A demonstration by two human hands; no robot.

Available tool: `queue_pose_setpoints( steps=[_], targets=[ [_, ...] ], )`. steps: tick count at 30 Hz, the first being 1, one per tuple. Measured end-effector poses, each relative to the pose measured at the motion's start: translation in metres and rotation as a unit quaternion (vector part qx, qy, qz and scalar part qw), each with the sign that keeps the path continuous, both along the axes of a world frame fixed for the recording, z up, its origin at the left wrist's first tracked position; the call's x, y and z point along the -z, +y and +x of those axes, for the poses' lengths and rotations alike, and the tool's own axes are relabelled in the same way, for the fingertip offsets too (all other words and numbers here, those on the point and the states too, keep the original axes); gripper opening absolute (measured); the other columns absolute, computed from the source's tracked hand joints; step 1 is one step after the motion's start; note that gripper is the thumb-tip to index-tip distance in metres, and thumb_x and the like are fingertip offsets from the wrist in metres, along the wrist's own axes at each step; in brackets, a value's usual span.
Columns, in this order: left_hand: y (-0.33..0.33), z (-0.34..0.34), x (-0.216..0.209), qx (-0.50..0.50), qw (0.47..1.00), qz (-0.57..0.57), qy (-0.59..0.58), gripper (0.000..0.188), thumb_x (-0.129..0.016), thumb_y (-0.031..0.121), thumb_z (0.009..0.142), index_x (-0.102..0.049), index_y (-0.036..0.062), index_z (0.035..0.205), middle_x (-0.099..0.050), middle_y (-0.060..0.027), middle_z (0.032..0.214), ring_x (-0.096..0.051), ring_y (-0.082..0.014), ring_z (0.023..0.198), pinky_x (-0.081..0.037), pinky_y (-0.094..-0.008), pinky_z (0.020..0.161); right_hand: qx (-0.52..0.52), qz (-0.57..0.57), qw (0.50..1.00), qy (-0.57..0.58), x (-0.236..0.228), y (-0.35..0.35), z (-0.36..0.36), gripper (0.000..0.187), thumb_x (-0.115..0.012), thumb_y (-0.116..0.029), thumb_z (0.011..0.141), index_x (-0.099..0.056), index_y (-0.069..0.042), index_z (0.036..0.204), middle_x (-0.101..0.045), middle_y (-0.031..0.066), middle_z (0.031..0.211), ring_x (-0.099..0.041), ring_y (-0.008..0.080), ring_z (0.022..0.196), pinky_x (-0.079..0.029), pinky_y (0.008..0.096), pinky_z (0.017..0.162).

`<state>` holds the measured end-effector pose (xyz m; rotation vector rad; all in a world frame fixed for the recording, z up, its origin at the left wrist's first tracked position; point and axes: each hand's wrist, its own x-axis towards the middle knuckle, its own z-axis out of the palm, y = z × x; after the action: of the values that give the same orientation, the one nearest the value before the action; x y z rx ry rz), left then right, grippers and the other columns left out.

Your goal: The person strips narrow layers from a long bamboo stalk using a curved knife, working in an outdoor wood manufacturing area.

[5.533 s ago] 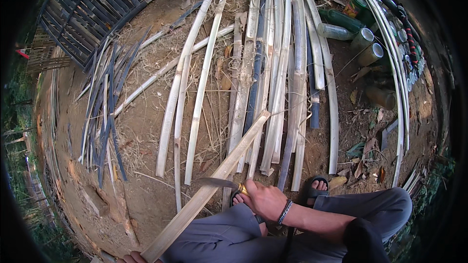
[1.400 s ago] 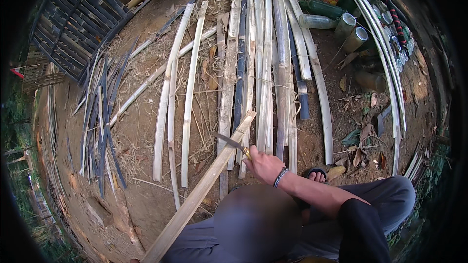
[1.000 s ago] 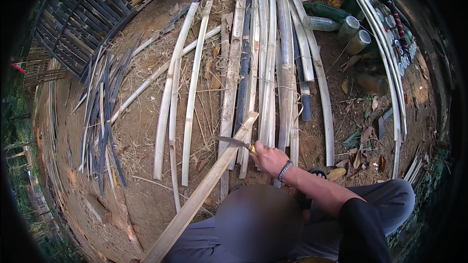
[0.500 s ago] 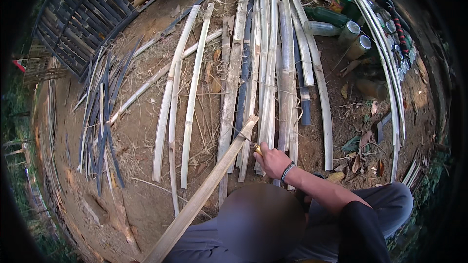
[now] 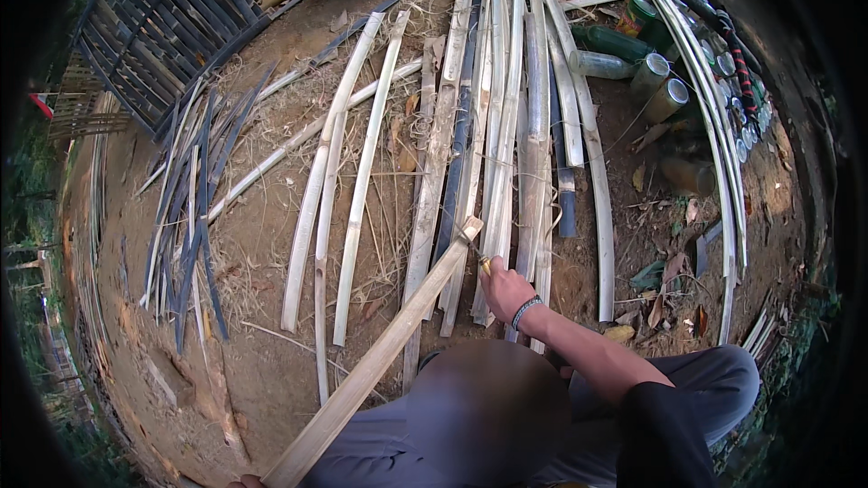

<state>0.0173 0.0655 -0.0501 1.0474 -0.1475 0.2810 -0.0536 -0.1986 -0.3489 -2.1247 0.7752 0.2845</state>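
A long, pale split-bamboo strip slants up from the lower edge toward the middle of the ground. My right hand is closed round the yellowish handle of a knife, its thin blade against the strip near the far end. Only a little of my left hand shows at the lower edge, its fingers closed at the strip's near end. Beyond the strip, several split bamboo lengths lie side by side, some pale and some dark. A dark round blur hides part of my lap.
Thin dark and pale strips are heaped at the left, below a slatted dark panel. Glass bottles and jars stand and lie at the right, beside long bent strips. Shavings and dry leaves litter the dirt.
The knife has slid along the strip toward its far end, with my right hand moving slightly forward and right. Some of my left hand has come into view at the lower edge.
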Motion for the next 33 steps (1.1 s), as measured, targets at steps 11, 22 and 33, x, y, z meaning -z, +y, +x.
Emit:
queue_pose_setpoints(
  steps=[11, 22, 33],
  targets=[
    [0.002, 0.0, 0.002, 0.005, 1.0, -0.007, -0.004, 0.046, -0.032, 0.037, 0.097, -0.039, 0.0124, 0.06, -0.034, -0.0009, 0.048, -0.03, -0.0133, 0.043, -0.028, -0.0287, 0.047, -0.068, 0.033, 0.997, -0.028, 0.001, 0.018, -0.023, 0.033, -0.042, -0.029, 0.097, -0.038, 0.004, 0.099, -0.06, 0.031, 0.068, -0.06, 0.0494, 0.068, -0.05, 0.0558, 0.062],
    [-0.009, -0.003, -0.003, -0.016, 1.0, -0.001, -0.009, 0.046, -0.033, 0.04, 0.097, -0.04, 0.0122, 0.061, -0.033, -0.0004, 0.047, -0.03, -0.0131, 0.041, -0.027, -0.0281, 0.046, -0.034, 0.018, 0.999, 0.02, 0.01, 0.01, -0.018, 0.035, -0.041, -0.03, 0.097, -0.037, 0.005, 0.102, -0.059, 0.0337, 0.069, -0.059, 0.0517, 0.07, -0.049, 0.0567, 0.063],
    [-0.042, -0.003, -0.003, 0.125, 0.967, -0.093, -0.201, 0.055, -0.039, 0.052, 0.094, -0.032, 0.0163, 0.052, -0.027, 0.0056, 0.038, -0.026, -0.0065, 0.03, -0.025, -0.0227, 0.034, -0.248, -0.001, 0.968, -0.03, -0.202, -0.03, -0.021, 0.036, -0.053, -0.026, 0.093, -0.042, 0.001, 0.114, -0.063, 0.0222, 0.078, -0.064, 0.039, 0.064, -0.054, 0.0454, 0.055]
  ],
)
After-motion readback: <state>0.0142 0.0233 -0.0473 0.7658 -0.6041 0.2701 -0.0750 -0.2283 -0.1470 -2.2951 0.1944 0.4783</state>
